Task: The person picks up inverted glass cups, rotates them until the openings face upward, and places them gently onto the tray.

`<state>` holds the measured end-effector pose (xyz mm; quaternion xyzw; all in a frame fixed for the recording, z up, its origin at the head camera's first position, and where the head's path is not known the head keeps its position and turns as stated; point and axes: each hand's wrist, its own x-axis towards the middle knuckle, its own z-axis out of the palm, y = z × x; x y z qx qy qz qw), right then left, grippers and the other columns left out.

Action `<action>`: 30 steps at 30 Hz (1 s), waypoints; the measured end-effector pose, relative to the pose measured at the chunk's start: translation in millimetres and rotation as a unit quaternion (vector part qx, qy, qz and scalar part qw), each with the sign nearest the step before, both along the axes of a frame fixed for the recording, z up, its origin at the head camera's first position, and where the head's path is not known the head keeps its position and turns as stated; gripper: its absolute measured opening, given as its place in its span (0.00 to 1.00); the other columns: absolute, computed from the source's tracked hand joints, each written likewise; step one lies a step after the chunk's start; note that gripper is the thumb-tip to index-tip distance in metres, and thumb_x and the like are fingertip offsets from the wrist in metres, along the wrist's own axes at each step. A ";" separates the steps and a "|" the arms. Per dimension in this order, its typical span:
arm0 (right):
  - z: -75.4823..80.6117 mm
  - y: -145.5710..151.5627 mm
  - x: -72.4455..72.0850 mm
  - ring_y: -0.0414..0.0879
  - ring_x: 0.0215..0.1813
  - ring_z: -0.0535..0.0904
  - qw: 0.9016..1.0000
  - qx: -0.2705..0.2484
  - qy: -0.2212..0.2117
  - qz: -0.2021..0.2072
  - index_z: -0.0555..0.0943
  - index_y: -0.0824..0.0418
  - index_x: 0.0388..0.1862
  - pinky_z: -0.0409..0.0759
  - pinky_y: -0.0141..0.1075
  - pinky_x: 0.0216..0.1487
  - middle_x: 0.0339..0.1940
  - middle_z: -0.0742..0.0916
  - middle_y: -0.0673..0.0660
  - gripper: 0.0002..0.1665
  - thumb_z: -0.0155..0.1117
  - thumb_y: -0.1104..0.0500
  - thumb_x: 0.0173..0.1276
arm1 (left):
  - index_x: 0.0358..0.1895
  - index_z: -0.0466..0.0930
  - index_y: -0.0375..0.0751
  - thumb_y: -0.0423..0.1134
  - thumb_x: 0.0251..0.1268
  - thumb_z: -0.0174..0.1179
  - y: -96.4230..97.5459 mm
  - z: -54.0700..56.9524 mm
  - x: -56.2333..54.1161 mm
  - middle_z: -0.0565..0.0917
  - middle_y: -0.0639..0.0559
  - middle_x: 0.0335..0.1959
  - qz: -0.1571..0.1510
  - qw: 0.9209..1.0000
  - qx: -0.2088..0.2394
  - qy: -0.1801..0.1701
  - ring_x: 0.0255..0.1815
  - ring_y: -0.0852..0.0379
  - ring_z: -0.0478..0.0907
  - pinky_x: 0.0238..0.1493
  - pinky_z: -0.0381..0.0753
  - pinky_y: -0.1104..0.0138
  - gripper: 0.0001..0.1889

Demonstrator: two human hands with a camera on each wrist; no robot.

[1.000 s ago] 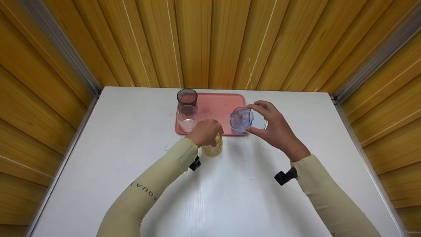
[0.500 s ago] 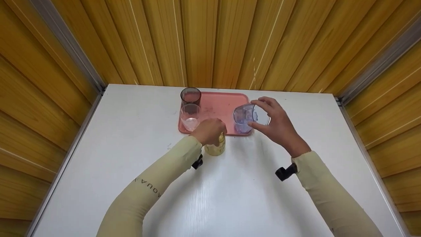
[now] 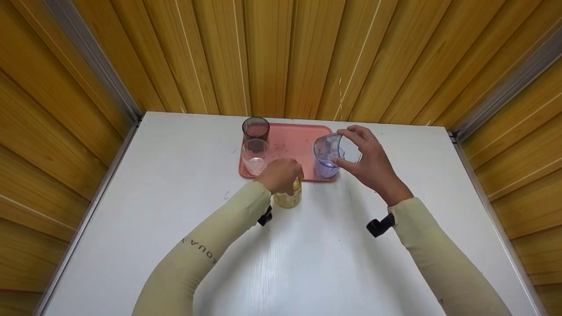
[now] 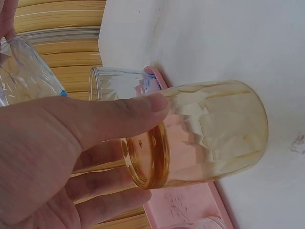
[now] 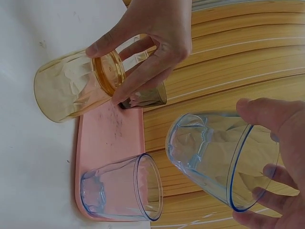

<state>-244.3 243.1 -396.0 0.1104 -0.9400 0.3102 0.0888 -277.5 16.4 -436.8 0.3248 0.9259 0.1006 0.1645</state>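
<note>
My left hand (image 3: 281, 175) grips the thick base of an amber ribbed drinking glass (image 3: 288, 200), which is upside down at the tray's front edge. In the left wrist view the thumb (image 4: 126, 117) presses on its side near that base. With thumb and fingers at the rim, my right hand (image 3: 371, 164) holds a clear blue-rimmed glass (image 5: 200, 152) tilted, its base pointing down and to the left. Close below it, a matching blue glass (image 5: 114, 188) stands upright at the right front corner of the pink tray (image 3: 294, 136).
At the tray's left end stand a dark smoky glass (image 3: 255, 128) and, in front of it, a clear glass (image 3: 254, 160). The white table (image 3: 184, 153) is bounded by wood-patterned panels (image 3: 263, 57) at the back and sides.
The blue-rimmed glass in my right hand has risen slightly and changed its tilt, so more of the upright blue glass below shows. My left hand stays on the amber glass. The head view has shifted slightly.
</note>
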 end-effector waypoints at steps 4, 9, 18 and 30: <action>-1.4 -0.3 -3.5 0.53 0.70 0.66 1.000 0.002 0.003 -0.003 0.71 0.43 0.67 0.76 0.53 0.63 0.68 0.70 0.55 0.40 0.76 0.53 0.55 | 0.50 0.86 0.48 0.33 0.47 0.75 0.3 1.0 0.4 0.85 0.53 0.50 -0.002 1.000 0.001 0.001 0.53 0.54 0.80 0.59 0.80 0.60 0.22; -1.3 -1.4 -7.0 0.53 0.71 0.66 1.000 0.004 0.000 -0.010 0.71 0.43 0.67 0.72 0.53 0.67 0.69 0.70 0.55 0.40 0.76 0.52 0.56 | 0.49 0.86 0.48 0.33 0.47 0.75 0.5 1.5 0.2 0.85 0.53 0.51 -0.005 1.000 0.001 0.001 0.53 0.54 0.80 0.58 0.80 0.60 0.21; 0.3 -1.7 -12.7 0.54 0.71 0.66 1.000 0.001 -0.009 -0.020 0.70 0.41 0.68 0.70 0.54 0.68 0.68 0.70 0.55 0.39 0.74 0.50 0.57 | 0.50 0.86 0.50 0.34 0.48 0.74 1.0 1.4 0.8 0.85 0.54 0.50 0.008 1.000 0.007 -0.012 0.53 0.54 0.80 0.59 0.79 0.59 0.21; -1.7 1.6 -22.6 0.54 0.71 0.66 1.000 0.004 -0.002 -0.026 0.71 0.42 0.67 0.69 0.55 0.69 0.68 0.70 0.56 0.38 0.74 0.52 0.57 | 0.49 0.86 0.50 0.34 0.48 0.75 2.1 2.8 1.5 0.85 0.54 0.50 0.002 1.000 0.001 -0.003 0.52 0.54 0.80 0.59 0.79 0.60 0.21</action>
